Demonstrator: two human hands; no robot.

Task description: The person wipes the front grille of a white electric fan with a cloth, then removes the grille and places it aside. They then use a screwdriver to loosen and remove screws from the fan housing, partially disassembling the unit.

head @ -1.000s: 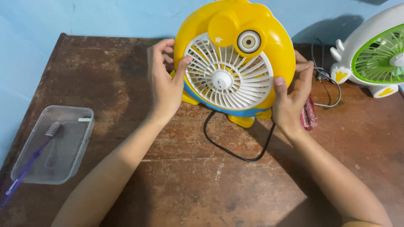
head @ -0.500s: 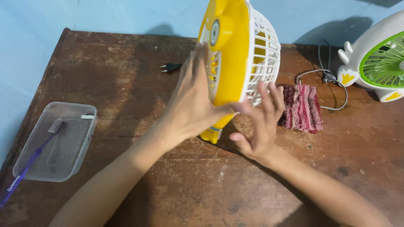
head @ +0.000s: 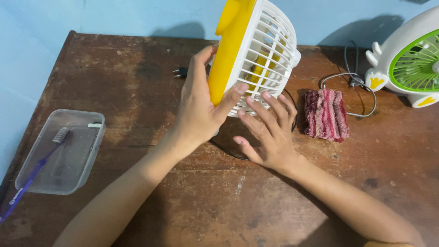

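A small yellow desk fan (head: 231, 50) with a white grille (head: 267, 55) is lifted off the brown wooden table (head: 114, 82) and turned side-on, its grille facing right. My left hand (head: 201, 110) grips the yellow body from the left, thumb on the lower rim. My right hand (head: 267, 135) lies with spread fingers against the bottom of the white grille. The fan's black cord (head: 228, 151) loops under my hands, and its plug (head: 180, 72) rests on the table behind.
A clear plastic tub (head: 61, 153) with a purple toothbrush (head: 32, 178) sits at the left edge. A folded red striped cloth (head: 326, 114) lies right of my hands. A white and green fan (head: 409, 57) with a grey cable (head: 352, 84) stands at the back right.
The fan has been turned from facing me to side-on and tipped further, grille to the right. My left hand shifted round the yellow body; my right hand came under the grille.
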